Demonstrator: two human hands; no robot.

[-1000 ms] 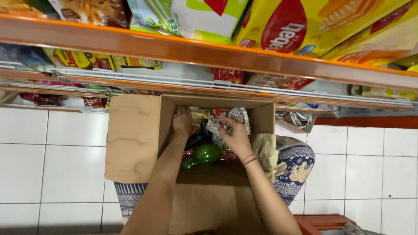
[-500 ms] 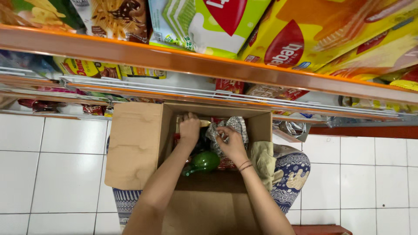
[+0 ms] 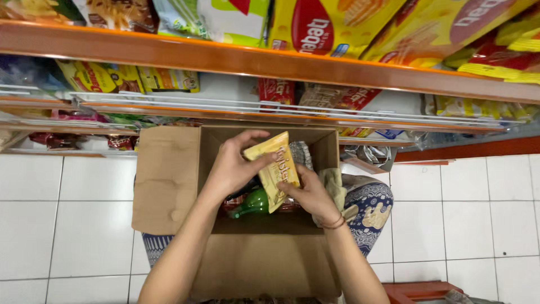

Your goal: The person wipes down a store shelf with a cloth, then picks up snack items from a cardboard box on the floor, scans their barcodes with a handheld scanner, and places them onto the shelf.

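An open brown cardboard box (image 3: 169, 180) rests on my lap below the shelves. My left hand (image 3: 233, 166) grips the top of a yellow snack packet (image 3: 275, 169) held over the box. My right hand (image 3: 309, 194) holds the same packet from its lower right edge. Inside the box lie a green packet (image 3: 253, 204), red packets and a silver-patterned packet (image 3: 301, 153), partly hidden by my hands.
Orange-edged shelves (image 3: 281, 65) run across the top, stacked with yellow, green and red snack packets. A lower white wire shelf (image 3: 225, 107) holds more packets. White floor tiles (image 3: 67, 225) lie on both sides. A red stool edge (image 3: 422, 290) shows at bottom right.
Both hands were down inside the box among the packets. Now they have risen with a yellow snack packet held between them.
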